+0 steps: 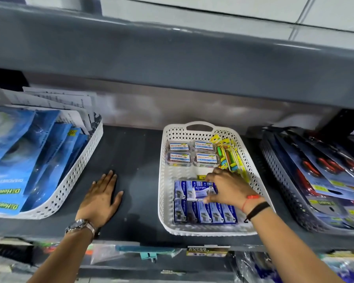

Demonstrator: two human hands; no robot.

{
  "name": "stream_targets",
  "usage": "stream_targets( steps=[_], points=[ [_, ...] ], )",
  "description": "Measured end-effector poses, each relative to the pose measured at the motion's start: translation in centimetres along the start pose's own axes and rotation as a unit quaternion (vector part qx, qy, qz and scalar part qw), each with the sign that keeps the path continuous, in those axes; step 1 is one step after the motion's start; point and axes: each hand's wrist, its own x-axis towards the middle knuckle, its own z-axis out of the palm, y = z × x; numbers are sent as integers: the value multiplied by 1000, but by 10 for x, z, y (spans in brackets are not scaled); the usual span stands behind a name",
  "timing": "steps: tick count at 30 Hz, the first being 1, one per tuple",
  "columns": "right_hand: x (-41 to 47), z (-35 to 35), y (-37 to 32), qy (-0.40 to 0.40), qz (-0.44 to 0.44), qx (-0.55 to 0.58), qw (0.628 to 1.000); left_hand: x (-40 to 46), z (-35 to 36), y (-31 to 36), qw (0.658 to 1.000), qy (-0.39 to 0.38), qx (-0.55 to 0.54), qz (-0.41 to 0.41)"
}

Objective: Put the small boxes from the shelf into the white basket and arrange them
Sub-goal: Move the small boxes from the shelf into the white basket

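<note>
A white perforated basket (164, 180) with a handle stands on the dark shelf (131, 160). Several small blue boxes (204, 213) lie in two rows in its near half. My right hand (227, 186) reaches into the basket and pinches one tilted small blue box (203, 192) in the back row. Four clear lidded tubs (190, 153) fill the far half, beside yellow stationery packs (231, 154). My left hand (99, 198) rests flat on the bare shelf left of the basket, fingers spread, holding nothing.
A white basket (78, 170) of blue packets and papers sits at the left. A dark basket (282, 180) with carded tools sits at the right. The upper shelf (172, 58) overhangs closely. More goods hang below the shelf edge.
</note>
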Motion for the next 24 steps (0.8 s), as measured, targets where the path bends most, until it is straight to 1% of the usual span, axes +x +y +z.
stream_targets(
  steps=[2, 5, 9, 14, 19, 24],
  points=[
    [0, -3, 1, -24, -41, 27, 999, 0, -1, -1, 1000, 4, -3, 3],
    [-1, -3, -6, -4, -57, 47, 997, 0, -2, 0, 1000, 5, -7, 6],
    [-9, 1, -24, 17, -29, 60, 998, -1, -2, 2, 1000, 5, -7, 1],
    [-16, 10, -46, -20, -3, 116, 993, -1, -1, 1, 1000, 2, -5, 1],
    [-20, 6, -45, -46, 3, 167, 985, 0, 0, 1, 1000, -2, -6, -1],
    [-21, 9, -39, -45, 3, 153, 987, 0, -2, 2, 1000, -5, -9, -2]
  ],
)
